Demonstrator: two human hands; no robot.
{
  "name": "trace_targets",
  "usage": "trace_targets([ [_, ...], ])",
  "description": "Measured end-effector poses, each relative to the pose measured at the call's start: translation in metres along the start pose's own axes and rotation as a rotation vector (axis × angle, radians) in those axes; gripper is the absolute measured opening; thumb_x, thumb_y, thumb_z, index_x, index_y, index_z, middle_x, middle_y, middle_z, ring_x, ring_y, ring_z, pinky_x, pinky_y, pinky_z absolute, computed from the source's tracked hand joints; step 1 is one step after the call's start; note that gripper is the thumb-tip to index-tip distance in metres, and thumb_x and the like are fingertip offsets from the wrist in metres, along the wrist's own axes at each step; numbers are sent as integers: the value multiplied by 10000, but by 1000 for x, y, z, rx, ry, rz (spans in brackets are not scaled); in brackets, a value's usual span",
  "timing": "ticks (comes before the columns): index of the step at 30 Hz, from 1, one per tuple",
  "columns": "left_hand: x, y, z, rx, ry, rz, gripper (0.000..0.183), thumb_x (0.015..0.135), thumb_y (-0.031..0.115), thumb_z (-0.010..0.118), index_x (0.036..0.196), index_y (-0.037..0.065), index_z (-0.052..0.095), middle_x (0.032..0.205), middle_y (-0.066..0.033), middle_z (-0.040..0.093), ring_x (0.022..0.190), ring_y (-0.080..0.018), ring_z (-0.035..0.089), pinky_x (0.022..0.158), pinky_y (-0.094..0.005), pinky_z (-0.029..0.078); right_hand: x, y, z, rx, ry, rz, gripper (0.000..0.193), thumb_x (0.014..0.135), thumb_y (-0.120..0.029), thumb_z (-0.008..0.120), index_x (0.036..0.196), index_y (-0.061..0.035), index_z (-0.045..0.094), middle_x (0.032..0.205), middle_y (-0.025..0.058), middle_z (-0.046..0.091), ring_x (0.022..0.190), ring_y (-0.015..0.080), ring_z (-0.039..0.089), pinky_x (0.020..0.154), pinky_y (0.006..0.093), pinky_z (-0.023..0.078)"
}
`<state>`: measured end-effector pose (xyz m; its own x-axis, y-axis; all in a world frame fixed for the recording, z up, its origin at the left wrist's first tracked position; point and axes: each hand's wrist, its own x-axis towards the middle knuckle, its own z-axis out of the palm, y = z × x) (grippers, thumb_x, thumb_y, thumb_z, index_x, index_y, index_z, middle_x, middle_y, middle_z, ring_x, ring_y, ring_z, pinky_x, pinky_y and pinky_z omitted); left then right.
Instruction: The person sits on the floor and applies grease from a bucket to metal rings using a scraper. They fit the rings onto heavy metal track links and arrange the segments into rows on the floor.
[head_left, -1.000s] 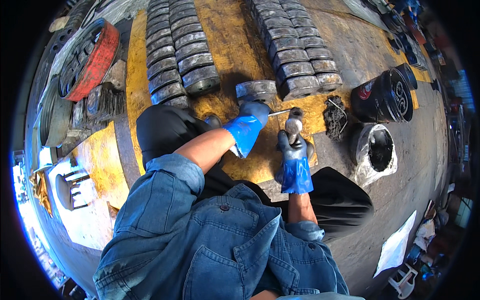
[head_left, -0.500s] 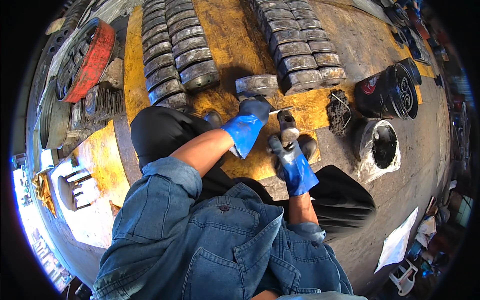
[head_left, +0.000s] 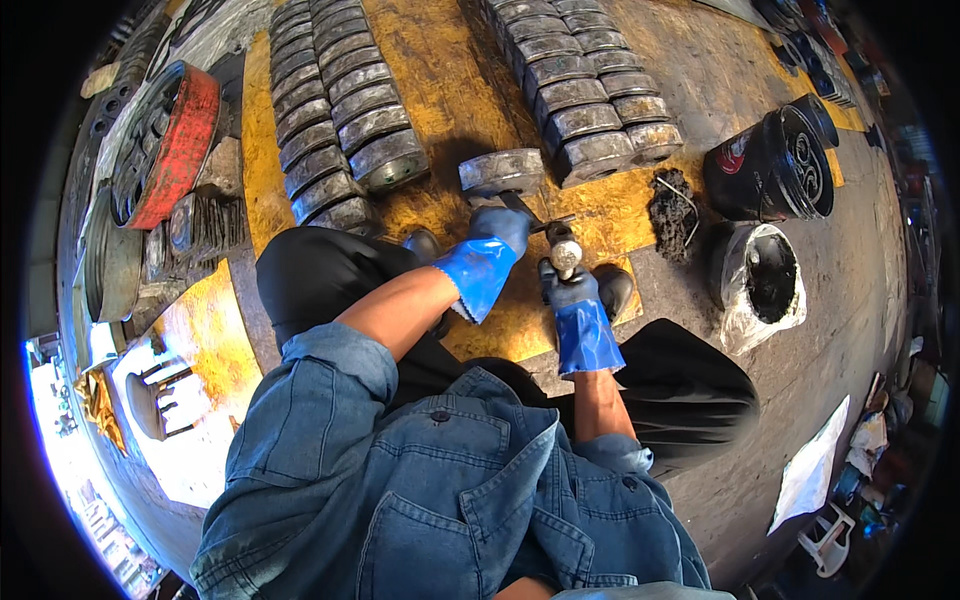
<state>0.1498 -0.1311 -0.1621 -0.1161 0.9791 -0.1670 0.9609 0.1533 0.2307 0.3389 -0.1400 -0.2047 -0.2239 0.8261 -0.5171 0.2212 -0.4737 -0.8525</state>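
My left hand, in a blue rubber glove, is closed around a dark metal chisel. A thin rod end sticks out to the right of that fist. The chisel's flat end is close to the front of a thick round metal part on the yellow floor; I cannot tell if they touch. My right hand, gloved the same way, grips a hammer. The hammer's rounded face shows just below the rod end, and its handle is mostly hidden.
Rows of round metal parts run away on the left, with more rows on the right. A black bucket, a bag-lined container and a dark clump of debris stand at right. A red-rimmed drum is far left.
The hammer has tilted, so its round face now shows, and my right hand has turned with it. My left hand still holds the chisel near the round part. The view has shifted slightly.
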Motion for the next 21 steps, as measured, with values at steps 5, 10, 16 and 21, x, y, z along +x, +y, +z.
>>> trace_targets([
  [5, 2, -2, 6, 61, -29, -27, 154, 789, 135, 606, 863, 71, 725, 836, -174, 713, 789, -349, 702, 675, -495, 535, -18, -17, -16, 447, -242, -178, 363, 896, -225, 630, 1200, -32, 587, 995, 128, 662, 791, 180, 643, 667, 274, 545],
  [10, -3, -4, -2, 78, 107, 74, 136, 769, 96, 600, 840, 83, 716, 784, -159, 707, 750, -349, 699, 654, -482, 531, 4, 15, 0, -237, -38, -104, 299, 868, -40, 589, 1161, 20, 608, 1025, 145, 654, 887, 218, 652, 738, 365, 552],
  [16, 1, -2, 6, 83, 59, 2, 156, 809, 94, 563, 850, 100, 713, 799, -153, 708, 760, -357, 693, 665, -482, 532, -41, -38, -2, -382, -56, -582, 234, 944, -109, 520, 1122, 10, 614, 956, 96, 650, 830, 231, 658, 736, 311, 560],
  [21, 4, 0, 5, 122, 125, 18, 135, 801, 72, 556, 862, 58, 676, 813, -172, 701, 794, -361, 690, 691, -493, 531, 0, 18, 6, -432, 18, -149, 240, 870, -61, 644, 1097, 20, 651, 1000, 106, 704, 854, 163, 674, 728, 283, 550],
])
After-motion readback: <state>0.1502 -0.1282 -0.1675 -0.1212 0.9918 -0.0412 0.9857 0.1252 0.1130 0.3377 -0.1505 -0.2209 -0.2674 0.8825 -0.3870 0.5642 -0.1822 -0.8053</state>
